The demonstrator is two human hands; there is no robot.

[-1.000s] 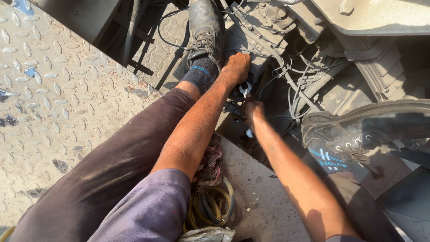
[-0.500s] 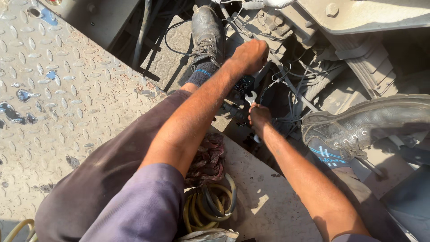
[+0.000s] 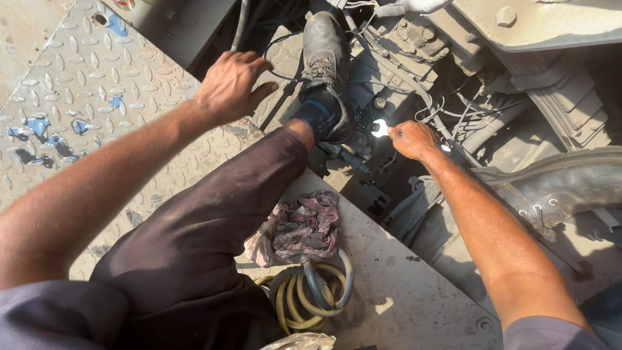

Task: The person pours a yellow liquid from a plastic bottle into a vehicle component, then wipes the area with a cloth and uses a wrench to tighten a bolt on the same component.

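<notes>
While the right hand (image 3: pixel 414 139) is down in the machinery w/ fingers curled shut, it seems to pinch a small shiny metal part (image 3: pixel 380 128) at its fingertips; glare hides what the part is, so can't say if it's a tool tip or a fitting. That part sits just left of the right hand, close beside the dark boot (image 3: pixel 326 71) braced on the engine parts. Left hand (image 3: pixel 228 84) is lifted clear, fingers loosely bent, holding nothing, hovering above the checker-plate floor (image 3: pixel 71 97), well apart from the work spot.

Progress, as a judgement: work at the fitting looks mid-way. Wires and hoses (image 3: pixel 466 120) just beyond the right hand hang loose and tangled, nothing visibly closed up or refitted. Only one hand is engaged, so this reads as a fiddly bit still in hand, not finished.

Nearer the body than both hands: a crumpled pinkish rag (image 3: pixel 304 227) lying on the flat metal plate (image 3: pixel 402 291), touching the trouser leg (image 3: pixel 214 220), and just below it a coil of yellowish cable (image 3: pixel 311 295). Neither is being touched by a hand.
</notes>
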